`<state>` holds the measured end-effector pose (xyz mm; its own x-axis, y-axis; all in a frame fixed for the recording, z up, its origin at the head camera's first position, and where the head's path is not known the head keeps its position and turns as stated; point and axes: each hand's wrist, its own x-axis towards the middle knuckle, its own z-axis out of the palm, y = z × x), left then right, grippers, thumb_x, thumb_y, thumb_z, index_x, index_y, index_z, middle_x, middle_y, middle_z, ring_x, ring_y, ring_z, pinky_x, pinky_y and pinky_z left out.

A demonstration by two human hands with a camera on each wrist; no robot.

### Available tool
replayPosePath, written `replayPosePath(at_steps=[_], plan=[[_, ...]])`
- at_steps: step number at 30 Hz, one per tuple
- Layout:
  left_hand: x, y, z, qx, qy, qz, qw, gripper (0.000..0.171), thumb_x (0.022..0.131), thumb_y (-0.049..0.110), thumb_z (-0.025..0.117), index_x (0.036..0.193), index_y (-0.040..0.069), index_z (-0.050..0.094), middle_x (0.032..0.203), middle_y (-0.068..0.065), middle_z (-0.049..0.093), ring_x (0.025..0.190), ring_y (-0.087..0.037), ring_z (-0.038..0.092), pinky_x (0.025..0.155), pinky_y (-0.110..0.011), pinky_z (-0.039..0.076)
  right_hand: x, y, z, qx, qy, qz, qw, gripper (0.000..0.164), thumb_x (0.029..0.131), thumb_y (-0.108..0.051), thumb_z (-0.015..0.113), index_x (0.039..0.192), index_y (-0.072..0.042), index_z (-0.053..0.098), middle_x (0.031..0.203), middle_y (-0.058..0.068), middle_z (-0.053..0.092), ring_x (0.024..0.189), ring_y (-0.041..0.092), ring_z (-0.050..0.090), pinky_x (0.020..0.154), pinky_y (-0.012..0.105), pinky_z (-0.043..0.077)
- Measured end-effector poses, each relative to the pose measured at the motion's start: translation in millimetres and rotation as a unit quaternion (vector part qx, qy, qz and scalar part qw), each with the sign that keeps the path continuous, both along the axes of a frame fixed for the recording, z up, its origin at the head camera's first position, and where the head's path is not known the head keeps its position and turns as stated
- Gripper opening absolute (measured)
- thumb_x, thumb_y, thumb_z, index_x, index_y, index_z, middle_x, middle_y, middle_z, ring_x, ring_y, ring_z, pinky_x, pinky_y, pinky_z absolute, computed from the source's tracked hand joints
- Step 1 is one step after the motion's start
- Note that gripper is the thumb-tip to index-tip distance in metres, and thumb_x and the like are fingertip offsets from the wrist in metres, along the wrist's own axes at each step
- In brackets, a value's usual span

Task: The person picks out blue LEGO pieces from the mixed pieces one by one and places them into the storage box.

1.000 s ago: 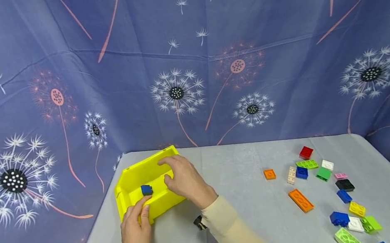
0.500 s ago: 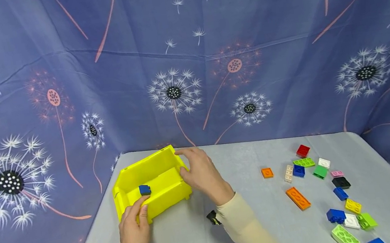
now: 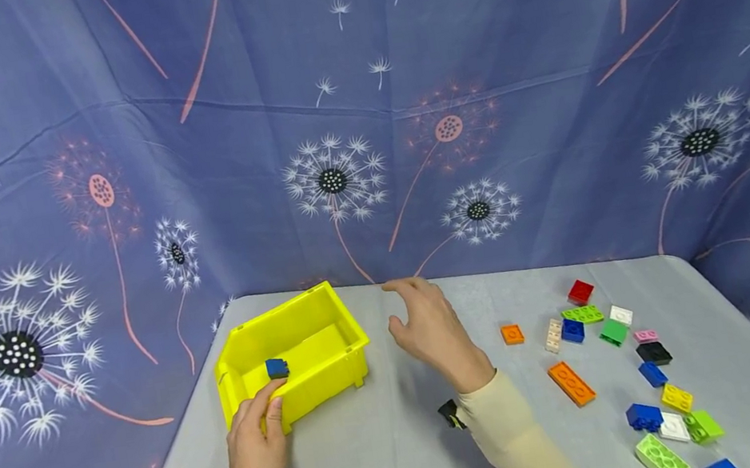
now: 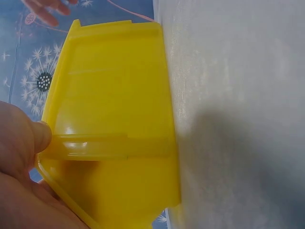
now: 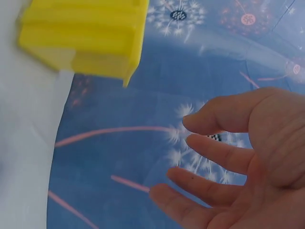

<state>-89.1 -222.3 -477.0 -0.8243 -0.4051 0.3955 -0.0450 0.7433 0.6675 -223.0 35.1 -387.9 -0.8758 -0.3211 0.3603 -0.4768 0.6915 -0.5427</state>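
Note:
A yellow plastic bin (image 3: 324,383) stands at the left of the table, its open top facing up. My left hand (image 3: 255,446) grips its near wall by the rim, thumb outside and fingers over the edge, as the left wrist view also shows. Inside the bin, right by the left fingertips, is a small dark blue toy brick (image 3: 276,368). My right hand (image 3: 436,330) hovers to the right of the bin, apart from it, with nothing in it. Its fingers are relaxed and spread in the right wrist view.
Loose toy bricks lie scattered on the right half of the table, among them an orange plate (image 3: 572,383), a small orange brick (image 3: 512,334), a red brick (image 3: 580,292) and a light green brick (image 3: 661,456). A patterned blue cloth (image 3: 356,107) hangs behind.
My right hand has come out from over the bin and moved right, away from its right end. The left hand keeps its hold on the near wall.

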Motion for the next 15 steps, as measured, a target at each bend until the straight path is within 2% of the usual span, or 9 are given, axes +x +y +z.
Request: replayPosePath(at_steps=[8,15], plan=[[-1.0,-1,-1.7,-0.007,0.014,-0.002,0.9999,0.028,0.104,0.014,0.063,0.128,0.025,0.072,0.094,-0.006,0.066,0.088,-0.021,0.057,0.076,-0.041,0.042,-4.1,34,-7.2,0.018,-0.024,-0.032,0.999,0.051,0.092,-0.015,0.073,0.141,-0.015,0.063,0.140,0.016,0.060,0.127,0.042,0.056,0.101,0.057,0.048],[1.0,1,-0.4,-0.001,0.002,-0.003,1.0000,0.028,0.106,0.017,0.061,0.130,0.026,0.071,0.097,-0.007,0.066,0.090,-0.023,0.058,0.077,-0.041,0.042,-4.9,64,-16.9,0.042,-0.053,-0.060,0.996,0.055,0.092,-0.017,0.071,0.146,-0.014,0.059,0.144,0.019,0.056,0.128,0.046,0.053,0.100,0.060,0.047]])
